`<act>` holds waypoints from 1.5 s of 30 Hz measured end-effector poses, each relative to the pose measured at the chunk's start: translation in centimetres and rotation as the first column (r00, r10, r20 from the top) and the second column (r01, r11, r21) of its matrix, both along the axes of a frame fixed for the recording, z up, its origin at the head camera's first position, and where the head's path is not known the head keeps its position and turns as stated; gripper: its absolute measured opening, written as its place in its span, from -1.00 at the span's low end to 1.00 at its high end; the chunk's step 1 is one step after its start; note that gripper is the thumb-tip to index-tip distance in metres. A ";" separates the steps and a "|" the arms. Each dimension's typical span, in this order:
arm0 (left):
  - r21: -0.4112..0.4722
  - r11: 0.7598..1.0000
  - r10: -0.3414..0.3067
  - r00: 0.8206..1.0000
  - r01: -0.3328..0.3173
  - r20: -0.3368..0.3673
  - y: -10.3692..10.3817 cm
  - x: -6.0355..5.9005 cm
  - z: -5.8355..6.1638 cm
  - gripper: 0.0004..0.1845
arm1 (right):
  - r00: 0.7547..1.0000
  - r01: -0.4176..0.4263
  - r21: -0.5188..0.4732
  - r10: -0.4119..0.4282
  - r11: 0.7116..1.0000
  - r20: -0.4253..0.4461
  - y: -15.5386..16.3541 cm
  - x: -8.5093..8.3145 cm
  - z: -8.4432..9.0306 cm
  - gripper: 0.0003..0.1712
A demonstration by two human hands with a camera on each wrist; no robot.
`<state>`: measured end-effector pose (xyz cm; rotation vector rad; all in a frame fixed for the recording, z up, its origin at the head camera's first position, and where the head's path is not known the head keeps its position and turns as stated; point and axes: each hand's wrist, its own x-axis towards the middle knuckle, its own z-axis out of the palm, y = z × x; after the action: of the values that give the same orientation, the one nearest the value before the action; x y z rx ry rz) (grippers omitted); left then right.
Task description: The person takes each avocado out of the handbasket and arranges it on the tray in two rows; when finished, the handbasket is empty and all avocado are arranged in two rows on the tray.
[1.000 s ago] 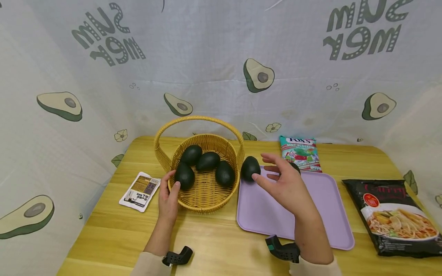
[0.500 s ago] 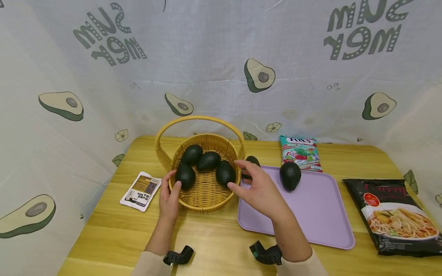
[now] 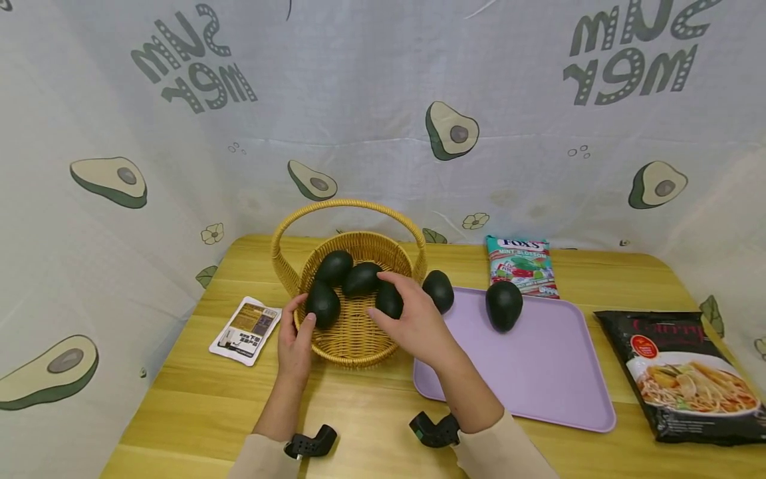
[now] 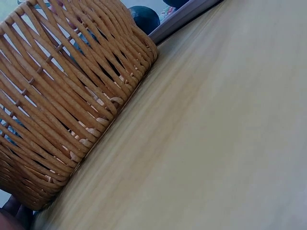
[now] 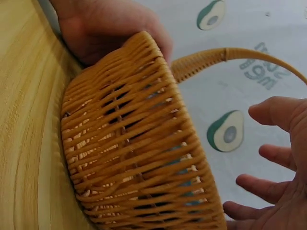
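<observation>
While our right hand [image 3: 413,319] hovers over the basket [image 3: 353,346] with its fingers spread and slack, holding nothing, its fingertips sit just above one avocado [image 3: 389,301] lying inside, near the right wall. Three more avocados [image 3: 323,303] lie in the basket beside it. Our left hand [image 3: 294,339] grips the basket's near-left rim, thumb hooked over the edge. Just right of the basket a purple tray [image 3: 538,379] lies on the wooden table [image 3: 371,412]; two avocados [image 3: 504,305] rest at its far edge. A candy bag [image 3: 520,265] lies behind the tray, a noodle packet [image 3: 688,372] to its right, and a small sachet [image 3: 245,330] left of the basket.
</observation>
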<state>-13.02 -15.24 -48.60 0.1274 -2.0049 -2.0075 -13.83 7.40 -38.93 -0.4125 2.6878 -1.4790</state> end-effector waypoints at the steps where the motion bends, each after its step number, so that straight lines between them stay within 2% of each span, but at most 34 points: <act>1: 0.000 1.000 0.000 1.000 0.000 0.000 0.0 0.0 0.0 -0.55 | 1.000 -0.003 0.012 0.003 1.000 -0.006 -0.3 -0.2 -0.1 -0.28; 9: -0.005 1.000 -0.001 1.000 0.001 0.006 0.0 0.0 0.0 -0.55 | 0.998 -0.041 0.083 0.045 0.996 -0.037 -1.7 -1.5 -0.9 -0.27; 16: -0.003 1.000 0.001 1.000 -0.001 0.007 0.0 0.1 0.1 -0.55 | 0.998 -0.062 0.088 0.062 0.994 0.006 -1.7 -1.9 -1.2 -0.26; 19: -0.002 1.000 -0.001 1.000 0.001 0.008 0.1 0.1 0.1 -0.55 | 0.997 -0.081 0.140 0.079 0.987 0.020 -1.7 -2.1 -1.0 -0.25; 25: 0.001 1.000 -0.006 1.000 0.006 -0.010 0.0 -0.1 0.0 -0.56 | 0.988 -0.155 0.254 0.146 0.955 0.057 -1.6 -2.5 -0.8 -0.25; 35: 0.003 1.000 -0.009 1.000 0.009 0.000 0.1 0.0 0.1 -0.56 | 0.961 -0.273 0.406 0.266 0.872 0.075 -1.6 -2.9 -0.5 -0.20; 40: 0.001 1.000 -0.007 1.000 0.007 -0.008 0.0 -0.1 0.0 -0.56 | 0.956 -0.284 0.455 0.283 0.844 0.071 -1.8 -2.9 -0.7 -0.22; 45: -0.008 1.000 -0.002 1.000 0.002 -0.004 0.0 -0.1 0.0 -0.55 | 0.950 -0.289 0.473 0.308 0.832 0.038 -2.0 -2.8 -1.0 -0.31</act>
<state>-13.10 -15.25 -48.58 0.1189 -2.0117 -1.9988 -16.61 5.35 -39.97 -0.7835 2.7215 -0.7014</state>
